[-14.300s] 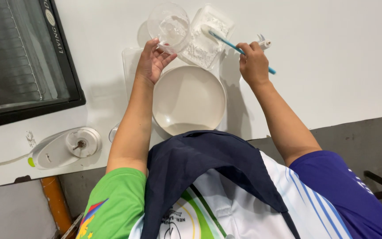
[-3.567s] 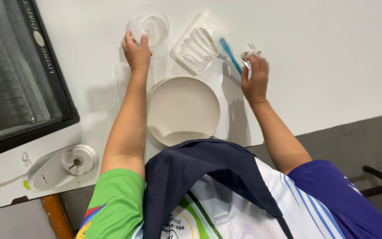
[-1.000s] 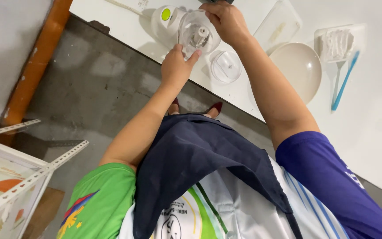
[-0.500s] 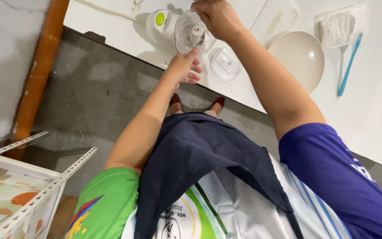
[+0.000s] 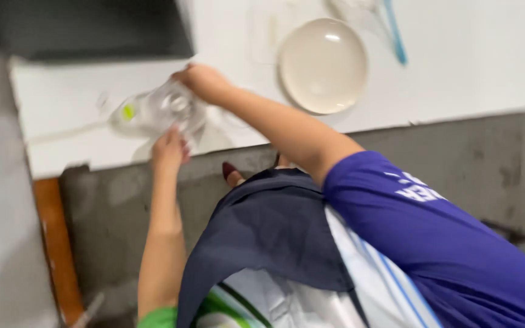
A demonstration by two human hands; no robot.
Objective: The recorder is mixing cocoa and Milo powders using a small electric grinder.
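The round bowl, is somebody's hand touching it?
No, the round bowl sits alone on the white table; both hands are at the clear container.

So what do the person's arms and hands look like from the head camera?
Both hands are bare, with no gloves. The left hand ends a bare forearm, with a green sleeve just showing at the bottom edge. The right hand ends a bare forearm below a short purple sleeve that has small white lettering. The frame is blurred, so any rings can't be made out.
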